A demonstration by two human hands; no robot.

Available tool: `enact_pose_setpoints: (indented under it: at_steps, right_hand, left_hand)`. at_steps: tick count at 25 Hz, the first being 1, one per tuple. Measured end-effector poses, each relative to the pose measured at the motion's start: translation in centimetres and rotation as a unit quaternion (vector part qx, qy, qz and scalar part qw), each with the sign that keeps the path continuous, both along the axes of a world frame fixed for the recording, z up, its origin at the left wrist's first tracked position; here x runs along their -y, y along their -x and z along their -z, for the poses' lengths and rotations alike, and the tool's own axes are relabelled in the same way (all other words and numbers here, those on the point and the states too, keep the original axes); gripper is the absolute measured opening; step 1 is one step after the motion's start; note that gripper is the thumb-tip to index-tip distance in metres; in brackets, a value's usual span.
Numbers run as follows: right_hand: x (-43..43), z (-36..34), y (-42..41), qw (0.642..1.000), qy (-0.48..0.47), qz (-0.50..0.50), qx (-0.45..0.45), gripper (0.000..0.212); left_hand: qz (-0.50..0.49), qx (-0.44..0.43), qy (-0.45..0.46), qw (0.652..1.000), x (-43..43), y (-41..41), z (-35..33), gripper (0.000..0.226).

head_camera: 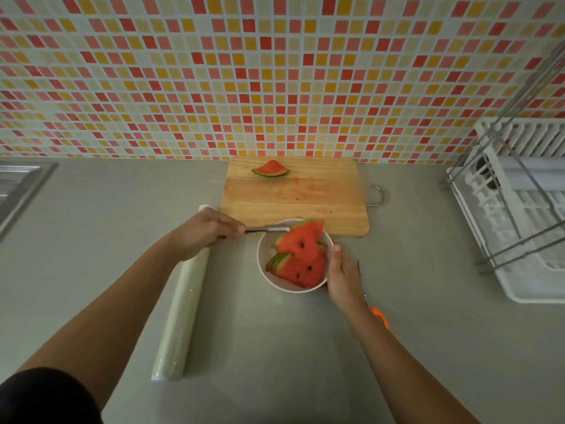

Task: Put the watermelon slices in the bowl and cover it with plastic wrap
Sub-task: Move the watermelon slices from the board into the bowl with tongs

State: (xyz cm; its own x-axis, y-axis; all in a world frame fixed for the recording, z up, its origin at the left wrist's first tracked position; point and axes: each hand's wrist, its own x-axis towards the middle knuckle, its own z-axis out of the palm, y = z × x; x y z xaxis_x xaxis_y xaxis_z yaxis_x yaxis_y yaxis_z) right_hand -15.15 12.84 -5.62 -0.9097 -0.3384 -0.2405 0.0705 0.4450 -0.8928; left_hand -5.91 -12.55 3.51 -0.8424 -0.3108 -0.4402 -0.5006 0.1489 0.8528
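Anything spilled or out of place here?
Minor only. Juice smears the cutting board, a lone slice sits at its far edge, and the top slice pokes above the rim of the bowl.

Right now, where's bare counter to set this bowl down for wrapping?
Bare counter lies nearest you, between the plastic wrap roll and right hand; also between roll and sink, and between cutting board and dish rack. Crowded around the bowl.
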Motion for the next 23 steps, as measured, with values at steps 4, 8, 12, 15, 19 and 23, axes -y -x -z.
enact_pose_setpoints:
  at_steps: [4,8,12,15,19,23]
  right_hand:
    - [0.0,0.0,-0.1,1.0,-0.003,0.012,0.016,0.052]
    - [0.0,-0.3,-0.1,1.0,-0.023,0.014,0.009,0.05]
    - [0.0,0.1,-0.1,1.0,-0.011,0.019,0.014,0.055]
    - [0.0,0.3,0.0,0.999,-0.002,0.027,0.023,0.055]
    - [-0.1,0.1,-0.1,0.999,0.007,0.031,0.018,0.045]
    - [0.0,0.2,0.0,0.999,0.015,0.031,0.034,0.038]
  left_hand:
    - [0.078,0.0,0.094,0.992,-2.6,-0.8,0.0,0.013]
    - [0.111,0.008,0.169,0.979,-2.5,-1.2,-0.6,0.012]
    - [0.024,-0.021,0.142,0.989,-0.3,0.0,-1.0,0.006]
    - [-0.162,-0.016,0.194,0.967,1.4,3.5,0.5,0.018]
    - [-0.134,-0.025,0.397,0.908,2.2,7.1,2.4,0.024]
    - [0.051,-0.085,0.635,0.766,3.5,8.4,4.1,0.034]
